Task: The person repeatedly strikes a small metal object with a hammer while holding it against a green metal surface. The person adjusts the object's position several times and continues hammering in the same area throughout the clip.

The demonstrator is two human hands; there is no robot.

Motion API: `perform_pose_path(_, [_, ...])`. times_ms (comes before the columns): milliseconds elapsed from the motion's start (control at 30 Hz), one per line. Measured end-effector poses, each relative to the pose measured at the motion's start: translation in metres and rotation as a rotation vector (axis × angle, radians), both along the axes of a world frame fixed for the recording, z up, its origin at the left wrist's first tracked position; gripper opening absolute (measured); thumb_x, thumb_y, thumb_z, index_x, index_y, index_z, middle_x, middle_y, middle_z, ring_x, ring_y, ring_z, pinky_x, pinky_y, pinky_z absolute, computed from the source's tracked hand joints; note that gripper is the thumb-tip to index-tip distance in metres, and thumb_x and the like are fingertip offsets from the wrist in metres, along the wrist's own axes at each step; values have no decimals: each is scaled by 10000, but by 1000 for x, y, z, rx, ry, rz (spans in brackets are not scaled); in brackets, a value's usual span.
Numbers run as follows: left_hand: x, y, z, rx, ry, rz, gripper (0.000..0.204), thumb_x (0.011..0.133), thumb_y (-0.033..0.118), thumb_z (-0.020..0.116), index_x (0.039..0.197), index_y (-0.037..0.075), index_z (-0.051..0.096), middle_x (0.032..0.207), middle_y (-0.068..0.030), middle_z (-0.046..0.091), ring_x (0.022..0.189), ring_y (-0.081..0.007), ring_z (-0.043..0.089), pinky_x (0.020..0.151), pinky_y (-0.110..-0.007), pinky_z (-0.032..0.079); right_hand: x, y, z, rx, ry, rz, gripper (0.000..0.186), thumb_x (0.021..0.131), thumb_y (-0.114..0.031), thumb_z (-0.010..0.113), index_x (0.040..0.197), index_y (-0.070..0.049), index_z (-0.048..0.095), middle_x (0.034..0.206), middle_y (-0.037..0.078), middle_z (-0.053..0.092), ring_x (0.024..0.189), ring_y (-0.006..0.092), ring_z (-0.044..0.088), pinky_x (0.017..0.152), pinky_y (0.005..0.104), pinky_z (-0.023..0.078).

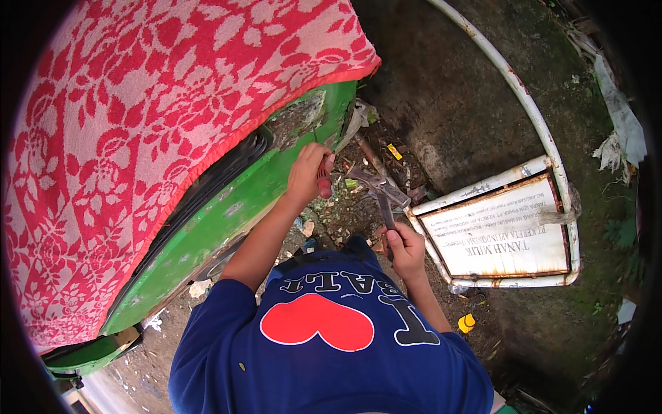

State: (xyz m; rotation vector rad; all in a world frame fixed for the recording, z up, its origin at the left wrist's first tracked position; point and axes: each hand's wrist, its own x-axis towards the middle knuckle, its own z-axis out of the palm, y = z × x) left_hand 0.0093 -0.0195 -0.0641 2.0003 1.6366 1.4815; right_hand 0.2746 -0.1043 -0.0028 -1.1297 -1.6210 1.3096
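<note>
Pliers (383,196) sit mid-scene, gripped by my right hand (405,247) closed round the handles, jaws pointing far-left toward the green vehicle body (227,207). My left hand (308,172) is closed on a red-handled tool (325,178), pressed against the green panel's edge. Red floral cloth (138,124) drapes over the vehicle, left. White framed sign (503,238) lies on the dirt ground (455,103) right of my right hand. Small yellow object (467,322) near right, on the ground.
</note>
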Motion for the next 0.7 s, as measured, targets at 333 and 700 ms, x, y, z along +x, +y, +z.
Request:
perform_pose_path(333, [6,3,5,-15,62,15,183,902,171,673,1036,67,605,961,-130,579,918,-364,570,767,-446,475,1,-2,-4,-14,7,-12,259,992,-226,581,967,17,665,632,-2,580,523,69,557,489,226,422])
perform_pose_path(700, [14,10,13,49,276,131,238,828,143,695,1060,117,655,940,-74,603,956,-322,583,861,-449,444,3,-4,-7,-74,42,-66,268,995,-236,582,983,19,664,667,6,591,533,72,560,493,225,425])
